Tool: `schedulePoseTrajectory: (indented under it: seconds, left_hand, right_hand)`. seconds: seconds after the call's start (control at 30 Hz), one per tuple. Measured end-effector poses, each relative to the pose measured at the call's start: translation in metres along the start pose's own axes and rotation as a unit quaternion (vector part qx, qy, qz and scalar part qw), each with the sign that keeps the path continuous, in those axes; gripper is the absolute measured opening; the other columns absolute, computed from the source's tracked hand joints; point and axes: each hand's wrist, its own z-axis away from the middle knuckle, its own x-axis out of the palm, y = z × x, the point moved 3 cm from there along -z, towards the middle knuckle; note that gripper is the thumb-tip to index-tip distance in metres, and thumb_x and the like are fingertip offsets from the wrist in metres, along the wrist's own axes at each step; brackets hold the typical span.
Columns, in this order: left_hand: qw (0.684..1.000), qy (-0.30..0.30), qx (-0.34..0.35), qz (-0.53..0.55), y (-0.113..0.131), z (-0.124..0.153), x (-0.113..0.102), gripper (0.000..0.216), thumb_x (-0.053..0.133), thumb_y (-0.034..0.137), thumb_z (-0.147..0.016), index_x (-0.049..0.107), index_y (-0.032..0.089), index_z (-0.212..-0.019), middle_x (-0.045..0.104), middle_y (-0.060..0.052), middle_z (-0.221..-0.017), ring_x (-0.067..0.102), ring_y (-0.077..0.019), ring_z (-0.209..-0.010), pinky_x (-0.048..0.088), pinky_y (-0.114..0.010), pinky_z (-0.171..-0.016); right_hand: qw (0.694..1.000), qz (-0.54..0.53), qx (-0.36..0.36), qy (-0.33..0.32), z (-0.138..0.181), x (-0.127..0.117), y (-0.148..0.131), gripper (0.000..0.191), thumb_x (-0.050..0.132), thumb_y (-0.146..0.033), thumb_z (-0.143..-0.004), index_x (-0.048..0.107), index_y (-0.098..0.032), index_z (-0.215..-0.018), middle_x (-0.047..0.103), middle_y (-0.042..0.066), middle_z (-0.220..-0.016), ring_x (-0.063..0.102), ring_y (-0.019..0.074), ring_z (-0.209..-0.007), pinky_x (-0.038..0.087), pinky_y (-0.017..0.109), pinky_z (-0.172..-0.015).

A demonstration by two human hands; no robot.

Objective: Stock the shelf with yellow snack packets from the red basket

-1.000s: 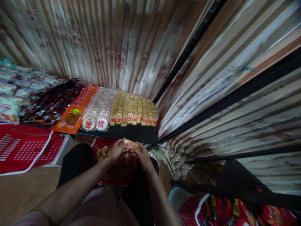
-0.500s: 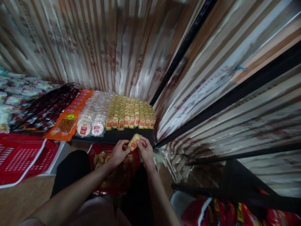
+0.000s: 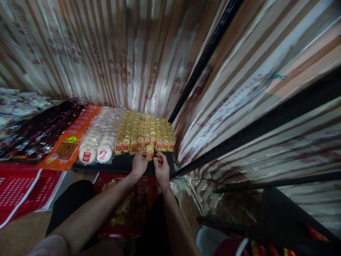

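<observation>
Up from the red basket (image 3: pixel 125 213) both hands have carried the small yellow packet (image 3: pixel 150 151) to the black surface (image 3: pixel 119 164), left hand (image 3: pixel 139 164) and right hand (image 3: pixel 161 168) with fingers clamped on it just before the front row of packets (image 3: pixel 141 144), where it is best kept upright, label outward, flush with its neighbours.

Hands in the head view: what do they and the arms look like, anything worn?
Left hand and right hand are bare: no gloves, and no rings, watch or bracelets visible in the dim light. Both forearms are uncovered, without sleeves.
</observation>
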Motion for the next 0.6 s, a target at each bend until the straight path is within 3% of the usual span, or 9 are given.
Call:
schedulePoseTrajectory:
  seconds: [0.1,0.23,0.43,0.6]
  left_hand:
    - [0.999,0.027,0.001,-0.03,0.009,-0.013,0.005,0.022,0.057,0.022,-0.076,0.061,0.015,-0.097,0.06,-0.006,-0.089,0.054,-0.012,-0.066,0.044,-0.025,-0.069]
    - [0.997,0.025,0.024,-0.069,0.019,-0.021,0.011,0.021,0.053,0.021,-0.079,0.062,0.015,-0.097,0.058,-0.008,-0.095,0.057,-0.0163,-0.078,0.045,-0.028,-0.075]
    - [0.993,0.015,0.054,-0.108,0.022,-0.024,0.019,0.033,0.048,0.021,-0.082,0.053,0.015,-0.114,0.055,-0.013,-0.11,0.056,-0.0217,-0.096,0.044,-0.032,-0.083]
    - [0.992,0.026,0.076,-0.098,0.02,-0.022,0.022,0.038,0.047,0.02,-0.083,0.044,0.013,-0.12,0.055,-0.012,-0.111,0.055,-0.0216,-0.1,0.044,-0.031,-0.083]
  right_hand:
    - [0.996,0.07,-0.059,-0.011,-0.003,0.003,0.002,0.033,0.046,-0.03,-0.081,0.056,-0.017,-0.109,0.059,0.01,-0.107,0.057,0.0154,-0.086,0.049,0.029,-0.077]
    - [0.985,0.109,-0.129,-0.029,-0.011,0.007,0.003,0.033,0.041,-0.021,-0.082,0.058,-0.02,-0.11,0.057,0.009,-0.112,0.053,0.0167,-0.103,0.043,0.033,-0.093]
    - [0.985,0.116,-0.127,-0.032,-0.019,0.012,0.015,0.041,0.035,-0.017,-0.082,0.056,-0.018,-0.117,0.054,0.011,-0.115,0.058,0.0145,-0.093,0.048,0.029,-0.086]
    - [0.979,0.143,-0.144,-0.016,-0.018,0.012,0.018,0.042,0.033,-0.014,-0.082,0.056,-0.016,-0.117,0.053,0.012,-0.115,0.057,0.0152,-0.096,0.048,0.03,-0.087]
